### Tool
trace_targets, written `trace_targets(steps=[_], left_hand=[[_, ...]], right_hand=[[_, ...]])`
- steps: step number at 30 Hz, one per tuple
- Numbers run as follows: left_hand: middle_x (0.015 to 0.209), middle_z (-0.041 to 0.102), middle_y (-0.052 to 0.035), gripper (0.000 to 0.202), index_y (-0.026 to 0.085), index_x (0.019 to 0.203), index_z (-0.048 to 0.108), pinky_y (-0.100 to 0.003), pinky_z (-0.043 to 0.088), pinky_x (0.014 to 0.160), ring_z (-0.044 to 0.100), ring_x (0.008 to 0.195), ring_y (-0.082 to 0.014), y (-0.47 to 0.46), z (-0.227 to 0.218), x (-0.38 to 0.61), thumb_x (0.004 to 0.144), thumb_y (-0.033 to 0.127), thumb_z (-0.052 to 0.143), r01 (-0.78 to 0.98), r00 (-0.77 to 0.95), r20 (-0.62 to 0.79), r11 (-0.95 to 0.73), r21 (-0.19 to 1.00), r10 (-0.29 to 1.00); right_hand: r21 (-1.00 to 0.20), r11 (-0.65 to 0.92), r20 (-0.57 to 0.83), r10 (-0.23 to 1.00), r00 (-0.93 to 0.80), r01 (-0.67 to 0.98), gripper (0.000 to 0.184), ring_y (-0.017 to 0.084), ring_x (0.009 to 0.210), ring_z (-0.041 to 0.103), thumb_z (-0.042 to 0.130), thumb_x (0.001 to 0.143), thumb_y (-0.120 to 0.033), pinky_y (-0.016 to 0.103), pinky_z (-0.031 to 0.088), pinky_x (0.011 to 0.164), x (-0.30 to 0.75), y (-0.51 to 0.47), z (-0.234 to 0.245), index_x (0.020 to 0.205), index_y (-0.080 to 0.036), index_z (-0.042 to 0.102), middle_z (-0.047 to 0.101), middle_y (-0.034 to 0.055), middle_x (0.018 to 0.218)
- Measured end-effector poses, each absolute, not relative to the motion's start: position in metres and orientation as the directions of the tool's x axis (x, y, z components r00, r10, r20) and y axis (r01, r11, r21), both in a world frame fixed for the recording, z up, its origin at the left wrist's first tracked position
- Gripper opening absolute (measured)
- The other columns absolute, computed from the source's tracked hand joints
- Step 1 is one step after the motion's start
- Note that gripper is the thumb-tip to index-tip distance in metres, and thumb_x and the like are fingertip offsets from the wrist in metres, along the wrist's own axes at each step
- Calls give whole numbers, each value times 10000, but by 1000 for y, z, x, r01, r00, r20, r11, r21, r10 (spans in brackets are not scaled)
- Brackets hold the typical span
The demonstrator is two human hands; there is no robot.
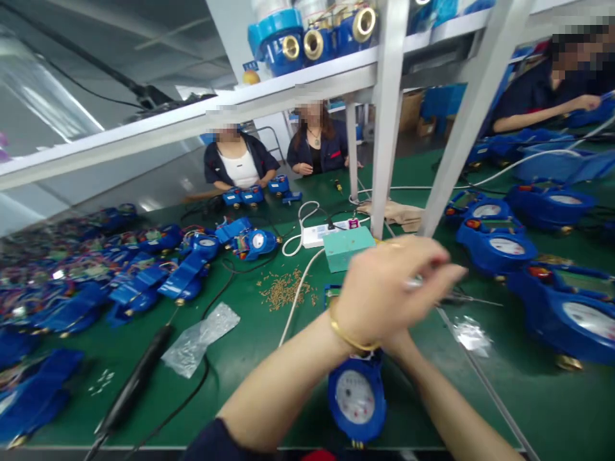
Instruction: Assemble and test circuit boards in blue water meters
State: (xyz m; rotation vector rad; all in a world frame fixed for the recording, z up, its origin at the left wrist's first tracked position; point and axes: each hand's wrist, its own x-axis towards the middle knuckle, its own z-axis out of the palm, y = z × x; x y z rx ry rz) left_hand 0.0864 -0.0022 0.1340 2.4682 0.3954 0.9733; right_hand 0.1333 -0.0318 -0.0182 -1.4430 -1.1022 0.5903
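Observation:
My left hand [391,288] is raised over the green table [250,358], blurred by motion, with a gold bracelet on its wrist. Its fingers are drawn together around a small silvery thing that I cannot make out. My right forearm comes in from the lower right, and its hand lies hidden behind my left wrist. Just below both wrists a blue water meter [358,397] rests face up with its white dial showing. My hidden right hand is close to the meter's top; whether it touches the meter I cannot tell.
A black electric screwdriver [137,381], a clear plastic bag [199,339] and a pile of small brass parts [283,291] lie to the left. Beyond my hands are a green box [346,246] and a white power strip [317,235]. Blue meters [494,246] crowd both sides. Shelf posts [387,121] rise ahead. Co-workers [237,163] sit opposite.

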Motion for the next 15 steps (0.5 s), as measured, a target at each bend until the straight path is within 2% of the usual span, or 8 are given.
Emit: trace_targets(steps=[1,2,3,4,8,12,15], left_hand=[[791,640,3,175,187,850,626,-244,447,700,590,741,-131,11,133,55,953,307,549,172,515,607,-767,618,605],[751,599,20,170,190,828,606,-233,426,681,549,705,-118,23,127,26,944,298,543,238,306,569,-640,731,763],[733,576,31,162,191,817,592,-226,409,679,526,697,-111,32,118,0,926,305,556,271,160,449,-476,837,879],[733,574,39,153,192,818,587,-220,397,678,518,699,-108,38,105,-21,893,325,592,265,104,273,-291,919,956],[686,669,-17,269,148,763,668,-248,415,629,566,646,-141,34,55,-54,770,415,702,276,246,-27,-43,960,969],[603,644,-22,378,143,609,662,-242,374,587,516,586,-122,14,36,-37,763,487,687,218,311,-150,83,972,938],[582,620,-10,364,151,590,606,-234,359,561,509,564,-111,8,34,-25,703,471,737,136,310,-217,182,974,926]], right_hand=[[-957,155,246,880,405,245,433,134,691,674,570,946,-511,243,590,618,136,-34,-19,1100,-111,632,676,11,850],[-964,191,251,887,388,187,432,140,721,689,586,931,-503,244,596,653,139,-37,-20,1140,-124,607,681,19,857],[-967,218,253,890,380,133,416,150,763,700,605,918,-483,250,599,692,142,-39,-20,1164,-149,581,685,29,870],[-967,237,256,888,383,97,390,162,804,705,621,907,-462,259,599,728,143,-40,-20,1166,-178,563,687,38,884],[-962,269,264,868,422,47,299,178,893,696,657,887,-403,272,587,813,139,-43,-15,1118,-229,582,690,54,960],[-944,296,328,836,440,144,268,173,907,687,679,880,-372,266,586,825,132,-44,-12,1114,-251,624,684,41,1017],[-926,286,372,806,461,248,274,178,921,683,676,888,-362,277,584,838,130,-45,-14,1137,-256,634,680,39,1046]])
